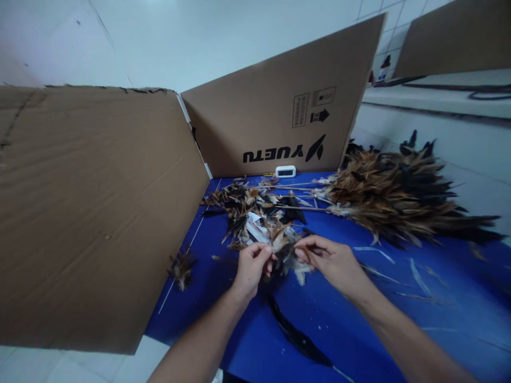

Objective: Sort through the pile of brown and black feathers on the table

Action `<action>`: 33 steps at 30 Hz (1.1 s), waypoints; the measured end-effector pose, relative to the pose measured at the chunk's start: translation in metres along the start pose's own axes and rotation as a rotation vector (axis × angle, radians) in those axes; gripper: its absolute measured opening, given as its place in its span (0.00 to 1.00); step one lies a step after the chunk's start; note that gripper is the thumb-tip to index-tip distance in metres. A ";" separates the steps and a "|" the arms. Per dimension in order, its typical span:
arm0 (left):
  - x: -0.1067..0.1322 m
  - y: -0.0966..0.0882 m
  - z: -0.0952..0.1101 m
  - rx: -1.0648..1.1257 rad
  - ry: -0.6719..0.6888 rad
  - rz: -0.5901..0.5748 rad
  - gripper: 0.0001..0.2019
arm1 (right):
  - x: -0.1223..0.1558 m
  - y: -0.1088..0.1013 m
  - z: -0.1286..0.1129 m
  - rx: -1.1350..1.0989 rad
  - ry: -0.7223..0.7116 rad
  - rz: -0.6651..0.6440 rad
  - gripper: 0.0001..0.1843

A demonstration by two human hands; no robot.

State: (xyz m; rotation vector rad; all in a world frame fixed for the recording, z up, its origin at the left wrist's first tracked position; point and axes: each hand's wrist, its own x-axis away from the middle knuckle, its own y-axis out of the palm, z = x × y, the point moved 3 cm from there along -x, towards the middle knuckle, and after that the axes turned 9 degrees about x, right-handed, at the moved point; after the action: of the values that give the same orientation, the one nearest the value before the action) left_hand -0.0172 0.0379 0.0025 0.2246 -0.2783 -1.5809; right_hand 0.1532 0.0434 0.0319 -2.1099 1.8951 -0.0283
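My left hand (254, 265) is closed in a pinch at the near edge of a heap of loose feathers (255, 202). Pale and brown feather tips show by its thumb, but what it pinches is too small to make out. Across a narrow gap, my right hand (325, 260) has its thumb and fingers pinched on a small brown feather (306, 256). Grey and white fluffy feathers (299, 271) lie between and just beyond the hands. On the blue tabletop (255, 319) in front of me rests a long black feather (297, 335) with a pale quill.
Feather dusters (391, 191) with thin sticks lie at the right. Cardboard panels (88, 213) stand left and behind. A white device with a dark display (286, 171) sits against the back panel. A small feather tuft (182, 270) and pale strips (419, 276) lie on the table.
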 end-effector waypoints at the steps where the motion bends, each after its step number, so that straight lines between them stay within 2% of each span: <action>1: 0.000 0.000 -0.001 -0.009 -0.008 0.003 0.16 | 0.001 0.001 -0.001 0.010 0.005 0.026 0.18; 4: -0.002 -0.001 -0.005 -0.024 -0.022 -0.004 0.16 | 0.004 0.004 -0.003 0.023 -0.012 0.076 0.17; 10: -0.004 -0.001 -0.005 0.007 -0.008 -0.008 0.14 | 0.007 0.009 -0.001 0.029 -0.019 0.014 0.16; 15: -0.001 0.004 -0.001 0.118 -0.107 -0.031 0.15 | 0.002 0.006 0.009 0.094 -0.033 0.047 0.17; 19: 0.001 0.007 0.002 0.193 -0.170 -0.047 0.17 | 0.001 0.003 0.016 0.240 -0.118 0.090 0.13; 24: 0.001 0.006 0.001 0.202 -0.212 -0.059 0.18 | 0.005 0.004 0.010 0.441 -0.287 0.099 0.07; 28: 0.002 0.008 -0.001 0.210 -0.258 -0.115 0.19 | 0.007 0.008 0.002 0.497 -0.410 0.110 0.07; 33: 0.004 0.010 -0.002 0.213 -0.307 -0.140 0.20 | 0.011 0.012 -0.003 0.521 -0.477 0.111 0.07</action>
State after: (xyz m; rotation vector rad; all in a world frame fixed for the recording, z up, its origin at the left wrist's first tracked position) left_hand -0.0073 0.0333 0.0036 0.1678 -0.6843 -1.7239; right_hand 0.1425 0.0314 0.0297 -1.5006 1.5111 0.0053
